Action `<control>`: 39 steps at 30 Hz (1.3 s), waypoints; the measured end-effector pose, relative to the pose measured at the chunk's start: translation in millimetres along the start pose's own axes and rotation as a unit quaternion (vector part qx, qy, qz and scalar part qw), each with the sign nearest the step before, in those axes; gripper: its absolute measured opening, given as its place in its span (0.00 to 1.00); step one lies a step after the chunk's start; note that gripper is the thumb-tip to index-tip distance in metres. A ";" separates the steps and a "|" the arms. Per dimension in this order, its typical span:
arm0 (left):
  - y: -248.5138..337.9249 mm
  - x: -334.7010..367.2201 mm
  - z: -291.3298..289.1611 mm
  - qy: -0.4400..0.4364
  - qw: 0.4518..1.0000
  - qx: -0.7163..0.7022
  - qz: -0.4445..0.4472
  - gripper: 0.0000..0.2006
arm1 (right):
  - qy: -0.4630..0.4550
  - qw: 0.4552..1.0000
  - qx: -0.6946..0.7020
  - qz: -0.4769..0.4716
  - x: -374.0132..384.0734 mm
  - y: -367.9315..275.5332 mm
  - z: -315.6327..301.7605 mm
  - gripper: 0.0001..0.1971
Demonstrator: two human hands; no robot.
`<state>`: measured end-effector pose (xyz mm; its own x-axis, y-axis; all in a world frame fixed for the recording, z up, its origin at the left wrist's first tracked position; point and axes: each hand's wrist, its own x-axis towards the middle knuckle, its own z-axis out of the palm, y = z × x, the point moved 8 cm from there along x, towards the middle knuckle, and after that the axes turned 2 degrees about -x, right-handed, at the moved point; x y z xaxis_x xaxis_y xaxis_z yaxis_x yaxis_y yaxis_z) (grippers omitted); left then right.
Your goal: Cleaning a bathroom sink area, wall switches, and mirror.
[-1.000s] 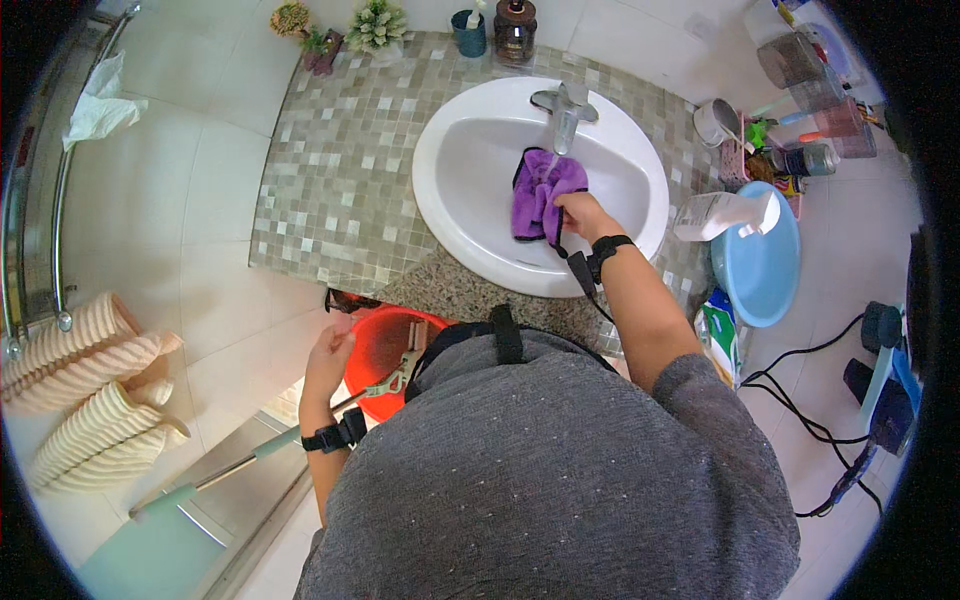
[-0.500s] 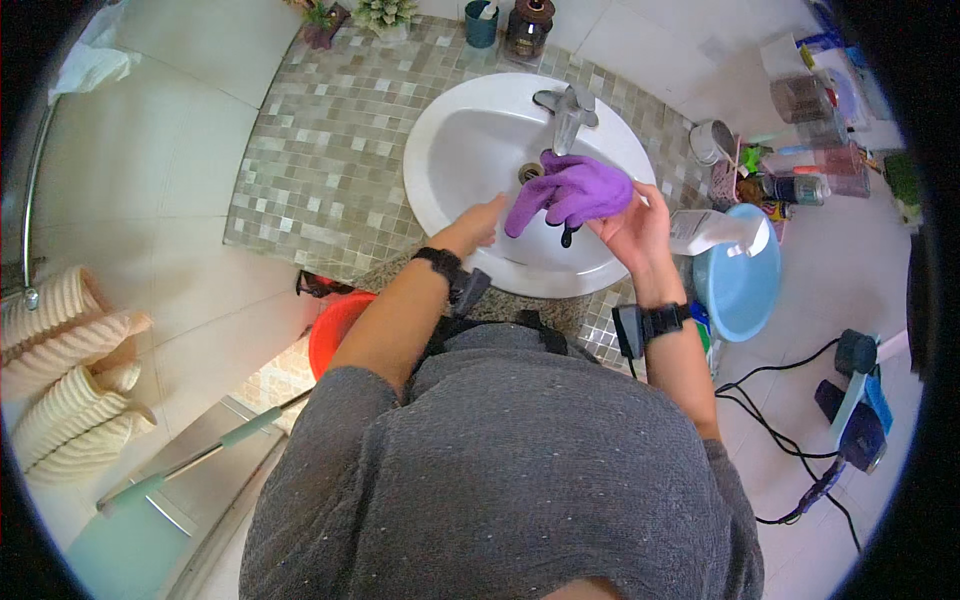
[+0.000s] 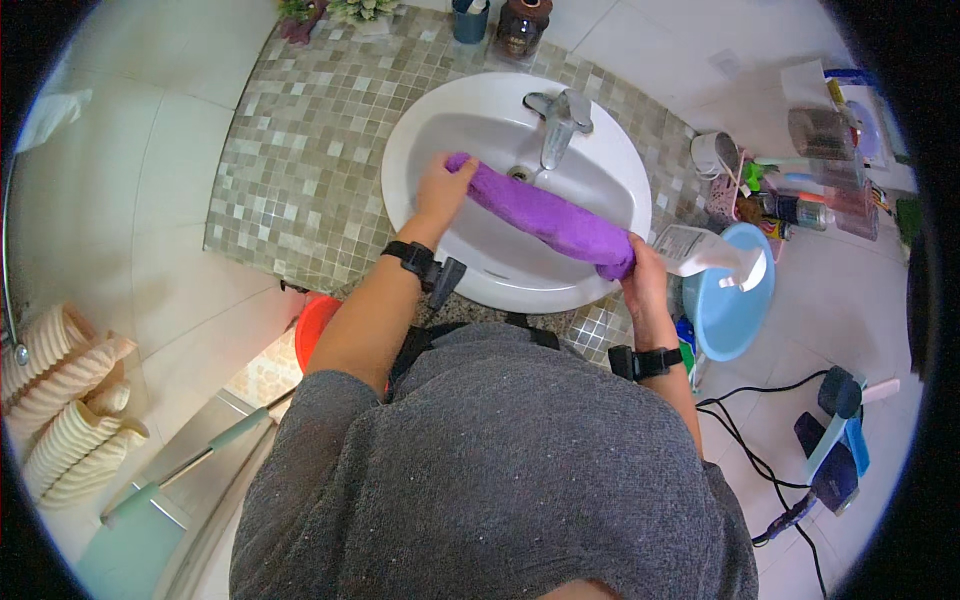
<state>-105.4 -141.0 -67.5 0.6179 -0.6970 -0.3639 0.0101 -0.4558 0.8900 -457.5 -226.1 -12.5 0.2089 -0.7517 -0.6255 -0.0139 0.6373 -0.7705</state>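
Stretched over the white oval sink [image 3: 402, 165] is a purple cloth [image 3: 550, 220], drawn out into a long folded strip. My left hand [image 3: 443, 190] is closed on its far left end. At the near right end my right hand [image 3: 645, 277] grips the cloth, its fingers partly hidden behind the fabric. The cloth runs in front of the silver faucet [image 3: 566, 120] and hangs above the bowl. Just right of my right hand lies a white spray bottle [image 3: 690, 250].
A light blue basin [image 3: 740, 310] stands right of the counter. The tiled counter [image 3: 290, 170] carries a dark cup [image 3: 470, 22] and a brown jar [image 3: 522, 28] at the back. Low on the left is a red bucket [image 3: 314, 325]. Black cords [image 3: 750, 450] hang at the right.
The purple cloth was bunched in my right hand; now it is pulled out long between both hands. My left hand, empty before, has taken hold of one end.
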 end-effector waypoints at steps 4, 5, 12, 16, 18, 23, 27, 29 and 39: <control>38.9 0.0 -27.8 0.002 0.992 0.114 0.061 0.22 | -0.024 0.996 -0.072 0.049 11.9 11.3 16.9 0.16; 30.4 6.4 -29.1 -0.014 0.988 0.144 0.060 0.22 | -0.040 0.986 -0.143 0.073 12.5 13.9 23.8 0.16; 42.5 -7.2 -45.7 -0.041 0.985 0.160 0.057 0.19 | -0.061 0.983 -0.171 -0.039 26.0 -8.7 30.3 0.32; 31.4 -6.6 -46.1 -0.125 0.980 0.122 0.098 0.19 | -0.107 0.958 -0.249 -0.092 34.8 -5.6 18.7 0.30; 29.7 -9.8 -42.9 -0.140 0.978 0.125 0.088 0.19 | -0.091 0.960 -0.250 -0.084 31.7 -5.2 13.1 0.26; 58.8 -35.5 -21.0 -0.184 0.874 0.422 0.153 0.17 | -0.015 0.690 -0.677 -0.256 7.6 -41.1 39.1 0.17; 55.9 -17.4 -22.0 -0.121 0.868 0.455 0.157 0.18 | -0.002 0.750 -0.622 -0.225 27.7 -42.5 25.0 0.17; 56.7 -12.8 -28.8 -0.069 0.918 0.288 0.264 0.17 | 0.002 0.834 -0.475 -0.282 37.1 -43.7 23.2 0.16; -22.6 -8.2 7.8 -0.065 0.923 -0.281 -0.257 0.18 | -0.049 0.988 -0.092 0.116 84.9 49.6 55.6 0.19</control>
<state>-116.9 -129.2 -86.8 0.3185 -0.5465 -0.7745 0.7031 -0.4119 0.5797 -386.2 -248.9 -97.0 0.2736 -0.5639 -0.7792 -0.2470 0.7418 -0.6235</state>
